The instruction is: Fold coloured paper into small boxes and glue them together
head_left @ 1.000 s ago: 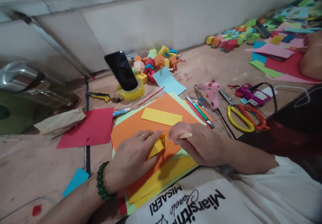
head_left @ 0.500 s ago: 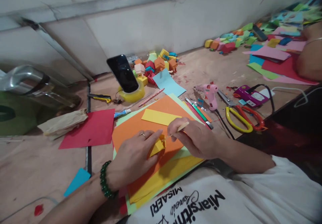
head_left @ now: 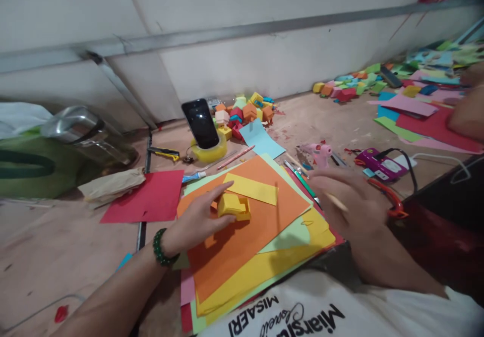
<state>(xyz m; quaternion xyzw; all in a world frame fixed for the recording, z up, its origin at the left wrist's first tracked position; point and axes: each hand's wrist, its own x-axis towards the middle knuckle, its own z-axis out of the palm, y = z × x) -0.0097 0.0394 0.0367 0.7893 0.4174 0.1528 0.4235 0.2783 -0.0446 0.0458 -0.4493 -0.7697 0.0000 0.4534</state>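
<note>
Little yellow box (head_left: 231, 205) on the orange sheet (head_left: 260, 233), left hand (head_left: 196, 221) wrapped round it, stick (head_left: 336, 202) in the right (head_left: 351, 198).
So from where I'm standing, the left thumb's against the box's near side and the index finger's stretched out past it, can't tell if that's a real pinch or just resting. Right hand's a bit blurry but it's got the stick gripped in its fingers, well apart from the box, over by the cutter (head_left: 301, 179) and glue gun (head_left: 321, 154). Yellow strip (head_left: 255, 189) lies just beyond the box, same sheet.
</note>
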